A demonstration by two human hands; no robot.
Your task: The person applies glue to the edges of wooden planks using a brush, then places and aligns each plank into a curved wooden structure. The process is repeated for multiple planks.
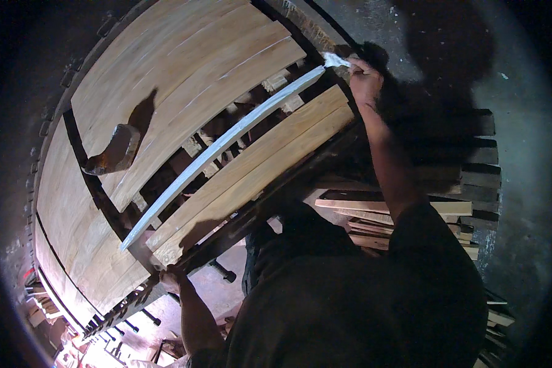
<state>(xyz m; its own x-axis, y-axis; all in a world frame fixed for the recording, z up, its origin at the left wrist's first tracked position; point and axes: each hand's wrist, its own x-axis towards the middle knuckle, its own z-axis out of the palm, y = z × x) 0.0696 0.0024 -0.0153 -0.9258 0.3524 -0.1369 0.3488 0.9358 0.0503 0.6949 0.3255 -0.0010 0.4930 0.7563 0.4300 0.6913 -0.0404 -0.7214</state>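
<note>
No package, label, sign or screen is seen anywhere in the view; only bare wood, metal clamps and a dark floor are shown.

The planks (184, 73) are pale bare wood, matt, with visible grain. One narrow strip (224, 142) carries a wet-looking white coat with a slight sheen. The rag (335, 59) is white cloth. The clamp frame (119, 310) is dark, dull metal. The floor (521, 178) looks rough, grey concrete.
</note>
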